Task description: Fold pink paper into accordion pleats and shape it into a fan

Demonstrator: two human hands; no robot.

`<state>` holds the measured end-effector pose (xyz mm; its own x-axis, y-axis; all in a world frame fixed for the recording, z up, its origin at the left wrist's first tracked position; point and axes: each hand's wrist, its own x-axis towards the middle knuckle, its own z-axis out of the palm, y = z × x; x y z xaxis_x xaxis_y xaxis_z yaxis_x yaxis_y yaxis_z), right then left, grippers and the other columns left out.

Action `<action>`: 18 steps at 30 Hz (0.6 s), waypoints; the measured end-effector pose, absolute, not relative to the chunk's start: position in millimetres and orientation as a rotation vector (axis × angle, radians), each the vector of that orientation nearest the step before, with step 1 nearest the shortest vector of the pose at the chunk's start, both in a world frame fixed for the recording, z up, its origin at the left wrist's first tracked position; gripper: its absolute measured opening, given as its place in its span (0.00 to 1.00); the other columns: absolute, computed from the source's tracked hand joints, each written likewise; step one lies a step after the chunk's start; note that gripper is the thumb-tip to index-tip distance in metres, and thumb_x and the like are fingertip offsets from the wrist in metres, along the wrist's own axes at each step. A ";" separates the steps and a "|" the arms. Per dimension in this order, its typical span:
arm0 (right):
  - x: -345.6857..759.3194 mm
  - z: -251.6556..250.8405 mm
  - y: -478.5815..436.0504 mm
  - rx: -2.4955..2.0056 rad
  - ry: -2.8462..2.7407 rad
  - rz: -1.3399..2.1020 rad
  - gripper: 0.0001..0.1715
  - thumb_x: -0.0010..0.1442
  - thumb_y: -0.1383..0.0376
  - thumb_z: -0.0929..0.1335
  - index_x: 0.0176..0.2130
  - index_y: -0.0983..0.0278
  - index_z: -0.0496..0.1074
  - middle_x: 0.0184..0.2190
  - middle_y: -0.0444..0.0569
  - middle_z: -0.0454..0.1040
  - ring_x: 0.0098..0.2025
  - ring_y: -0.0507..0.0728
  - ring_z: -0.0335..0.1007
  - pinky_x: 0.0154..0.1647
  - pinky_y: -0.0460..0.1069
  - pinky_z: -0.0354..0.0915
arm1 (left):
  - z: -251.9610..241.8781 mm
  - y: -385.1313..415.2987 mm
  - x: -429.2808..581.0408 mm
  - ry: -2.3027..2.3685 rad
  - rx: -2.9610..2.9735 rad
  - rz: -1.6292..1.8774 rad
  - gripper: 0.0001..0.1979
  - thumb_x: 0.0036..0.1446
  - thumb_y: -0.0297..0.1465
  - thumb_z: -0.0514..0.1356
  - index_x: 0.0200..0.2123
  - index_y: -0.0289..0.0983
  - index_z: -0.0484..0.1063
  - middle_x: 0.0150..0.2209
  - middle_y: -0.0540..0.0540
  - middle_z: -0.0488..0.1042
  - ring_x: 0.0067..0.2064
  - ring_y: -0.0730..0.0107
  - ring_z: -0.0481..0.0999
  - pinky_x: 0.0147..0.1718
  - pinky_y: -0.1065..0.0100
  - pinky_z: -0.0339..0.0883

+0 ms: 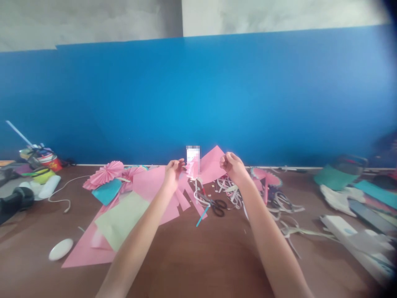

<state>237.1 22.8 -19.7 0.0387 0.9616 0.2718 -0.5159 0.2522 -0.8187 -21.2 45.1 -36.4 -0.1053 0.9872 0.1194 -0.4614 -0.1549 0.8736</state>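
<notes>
Both arms reach forward over the brown table. My left hand (174,171) is raised left of a small upright phone-like screen (192,155), its fingers curled near a pink frilly paper piece (191,169); whether it pinches anything is too small to tell. On the other side, my right hand (232,165) has its fingers pressed together in front of a pink paper sheet (212,164); what they hold, if anything, cannot be made out. Black-handled scissors (218,207) lie between the arms, beside a thin blue strip (202,216).
Pleated pink fans (105,179), a teal sheet (107,191) and a pale green sheet (122,219) lie left. Curled white strips (234,192) are behind my right arm. A white oval object (61,249) sits front left, a white box (350,240) at right.
</notes>
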 end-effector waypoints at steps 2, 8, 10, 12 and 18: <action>236.4 -21.4 24.1 -0.615 -0.952 1.231 0.20 0.54 0.56 0.76 0.31 0.60 0.63 0.24 0.41 0.69 0.25 0.50 0.66 0.26 0.44 0.64 | -33.2 42.0 -22.7 0.736 0.907 1.493 0.15 0.50 0.37 0.68 0.28 0.37 0.63 0.42 0.44 0.78 0.30 0.75 0.71 0.30 0.70 0.67; 236.6 -22.8 27.4 -0.686 -0.934 1.094 0.21 0.53 0.54 0.75 0.31 0.59 0.61 0.22 0.38 0.65 0.23 0.49 0.62 0.25 0.45 0.61 | -35.2 40.0 -19.8 0.708 1.002 1.383 0.13 0.50 0.34 0.66 0.28 0.37 0.64 0.26 0.52 0.69 0.23 0.79 0.63 0.24 0.74 0.59; 234.8 -22.4 27.4 -0.716 -0.929 1.023 0.20 0.54 0.54 0.73 0.31 0.59 0.60 0.20 0.37 0.62 0.21 0.48 0.60 0.24 0.44 0.59 | -38.0 40.5 -18.0 0.761 1.058 1.388 0.13 0.51 0.34 0.65 0.27 0.38 0.63 0.24 0.53 0.66 0.24 0.78 0.64 0.25 0.74 0.59; 231.7 -22.6 27.0 -0.753 -0.935 0.958 0.19 0.56 0.54 0.72 0.31 0.59 0.60 0.19 0.36 0.60 0.20 0.48 0.58 0.23 0.44 0.57 | -40.3 40.9 -18.2 0.828 1.127 1.395 0.11 0.53 0.33 0.64 0.27 0.38 0.63 0.24 0.53 0.66 0.23 0.78 0.64 0.24 0.74 0.58; 222.4 -29.3 26.9 -0.896 -1.007 0.831 0.14 0.58 0.58 0.69 0.30 0.59 0.58 0.17 0.35 0.58 0.18 0.47 0.55 0.22 0.44 0.55 | -45.7 44.5 -27.8 0.989 1.308 1.420 0.09 0.58 0.32 0.59 0.27 0.38 0.63 0.22 0.54 0.66 0.22 0.78 0.62 0.24 0.75 0.56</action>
